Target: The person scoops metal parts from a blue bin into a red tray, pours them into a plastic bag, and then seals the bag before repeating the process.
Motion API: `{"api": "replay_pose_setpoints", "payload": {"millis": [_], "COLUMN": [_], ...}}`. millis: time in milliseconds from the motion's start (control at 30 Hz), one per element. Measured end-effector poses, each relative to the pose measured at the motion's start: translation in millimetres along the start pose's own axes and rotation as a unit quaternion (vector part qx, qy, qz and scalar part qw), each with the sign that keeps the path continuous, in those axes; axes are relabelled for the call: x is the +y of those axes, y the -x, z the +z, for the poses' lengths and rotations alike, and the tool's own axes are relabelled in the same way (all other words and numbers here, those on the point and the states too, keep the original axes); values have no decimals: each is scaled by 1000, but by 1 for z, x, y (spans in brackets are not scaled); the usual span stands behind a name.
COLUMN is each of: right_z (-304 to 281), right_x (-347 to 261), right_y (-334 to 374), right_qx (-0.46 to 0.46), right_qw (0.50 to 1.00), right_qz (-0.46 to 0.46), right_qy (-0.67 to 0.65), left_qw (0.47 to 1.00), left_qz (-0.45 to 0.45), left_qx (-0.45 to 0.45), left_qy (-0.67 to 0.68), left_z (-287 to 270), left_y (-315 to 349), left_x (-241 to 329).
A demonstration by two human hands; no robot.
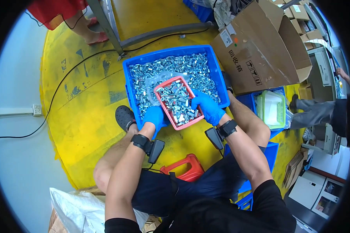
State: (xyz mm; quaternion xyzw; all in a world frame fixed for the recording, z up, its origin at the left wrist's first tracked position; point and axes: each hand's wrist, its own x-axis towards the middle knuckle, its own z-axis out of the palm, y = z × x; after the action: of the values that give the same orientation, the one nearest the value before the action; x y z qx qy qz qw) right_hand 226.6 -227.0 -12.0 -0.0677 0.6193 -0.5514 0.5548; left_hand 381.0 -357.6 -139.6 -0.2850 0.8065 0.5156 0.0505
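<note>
A pink-red plastic tray (179, 126) filled with small shiny metal parts (177, 101) is above the near part of a large blue bin (125, 73). My right hand (209, 108), in a blue glove, grips the tray's right side, its thumb over the rim by the parts. Against the tray's lower left side is my left hand (153, 117), gloved in blue too; its fingers are mostly hidden, so their grip cannot be made out. More of the same metal parts (198, 66) fill the blue bin, and a clear plastic piece (153, 79) lies on them behind the tray.
A big cardboard box (252, 50) stands right of the bin. Beyond my right knee is a green basket (270, 110). A red plastic handled object (186, 167) lies between my legs. A black cable (72, 64) crosses the yellow floor. Other people's legs (76, 23) show far left and right (313, 112).
</note>
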Motion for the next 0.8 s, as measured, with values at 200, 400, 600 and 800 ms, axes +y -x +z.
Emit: {"api": "replay_pose_setpoints", "payload": {"millis": [200,400,600,800], "right_z": [7,-4,22,95], "right_x": [-10,-25,-51,-74], "right_y": [-4,-17,-60,-88], "right_qx": [-18,-9,-43,46], "right_qw": [992,983,899,650], "right_qz": [32,127,192,39], "right_qy": [120,134,392,758], "left_qw": [978,993,891,881], "left_qz": [-10,-90,-279,-255], "left_qx": [82,28,33,77], "left_qy": [190,74,356,390], "left_z": [14,8,-1,-11], "left_y": [13,27,38,27], "left_x": [-8,46,78,59]}}
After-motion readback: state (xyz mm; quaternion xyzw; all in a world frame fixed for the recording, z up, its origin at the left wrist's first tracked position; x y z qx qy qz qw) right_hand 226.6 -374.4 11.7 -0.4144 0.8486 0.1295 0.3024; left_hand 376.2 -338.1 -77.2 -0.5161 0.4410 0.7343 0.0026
